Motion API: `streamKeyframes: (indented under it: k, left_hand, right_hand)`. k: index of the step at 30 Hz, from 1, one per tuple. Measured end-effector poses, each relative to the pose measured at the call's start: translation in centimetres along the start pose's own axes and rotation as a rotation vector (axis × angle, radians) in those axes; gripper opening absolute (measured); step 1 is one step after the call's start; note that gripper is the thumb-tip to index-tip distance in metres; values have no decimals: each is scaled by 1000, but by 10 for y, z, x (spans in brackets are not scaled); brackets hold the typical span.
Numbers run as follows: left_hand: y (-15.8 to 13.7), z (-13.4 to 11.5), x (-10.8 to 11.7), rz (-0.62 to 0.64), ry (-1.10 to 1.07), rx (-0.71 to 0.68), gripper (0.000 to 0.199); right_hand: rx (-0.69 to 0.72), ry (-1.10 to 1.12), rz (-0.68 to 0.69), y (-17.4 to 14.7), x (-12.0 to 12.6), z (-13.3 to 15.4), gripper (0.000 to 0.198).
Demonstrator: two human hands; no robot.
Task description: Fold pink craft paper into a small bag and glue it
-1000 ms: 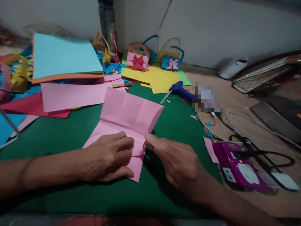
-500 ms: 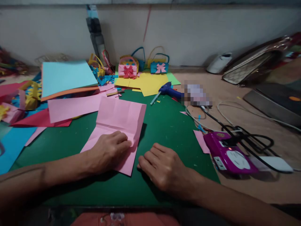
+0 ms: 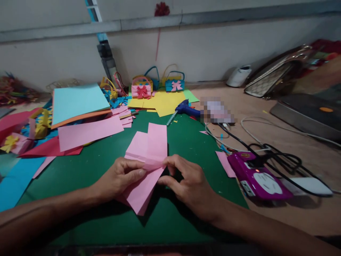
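A creased pink sheet of paper (image 3: 157, 142) is between my two hands, over the green mat (image 3: 106, 227). Its upper part splits into two overlapping panels, and its lower end narrows to a corner close to the mat. My left hand (image 3: 125, 176) grips the sheet's left side, thumb on top near the middle crease. With fingertips on the right edge, my right hand (image 3: 186, 181) pinches the sheet at the same crease; its thumb sits lower, partly apart from the fingers. The paper's underside is hidden.
Behind the mat stand small paper handbags with bows (image 3: 141, 91). A blue glue gun (image 3: 186, 108) lies on yellow paper (image 3: 160, 103). Coloured sheets (image 3: 80, 103) are piled at left. To the right are a purple power strip (image 3: 261, 177), black cables and a white cord.
My right hand has gone from resting on the mat to pinching the pink paper's edge. The sheet is lifted and folding inward; my left thumb now shows on top. The view has tilted up.
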State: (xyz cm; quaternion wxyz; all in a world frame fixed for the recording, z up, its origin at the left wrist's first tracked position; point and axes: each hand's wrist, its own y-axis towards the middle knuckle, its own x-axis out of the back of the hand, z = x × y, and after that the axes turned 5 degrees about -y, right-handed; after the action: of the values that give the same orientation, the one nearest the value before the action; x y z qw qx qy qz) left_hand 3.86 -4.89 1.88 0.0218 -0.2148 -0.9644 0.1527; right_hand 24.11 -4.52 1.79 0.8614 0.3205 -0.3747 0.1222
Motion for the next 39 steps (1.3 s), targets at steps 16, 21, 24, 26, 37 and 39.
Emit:
streamKeyframes:
  k: [16,21,24,26,37,39]
  left_hand:
    - [-4,-3,2,11,434,-290,31]
    - [-4,1,6,-7,829,-578,36]
    - [-3,-2,2,-15,813,-427,32]
    - [-2,-6,-1,29,706,-321,31]
    - [-2,-2,-5,128,724,-460,26]
    - [-1,3,-6,143,784,-505,25]
  right_hand:
    - [21,-37,5,3,2,-3,10]
    - [123,-328,158,-2,-2,-8,10]
    - [166,-471,208,-4,-3,-10,14]
    - [159,-518,218,-3,-1,-10,16]
    - [208,-503,306,-12,17,2,12]
    - [247,-434,264,-13,18,3,16]
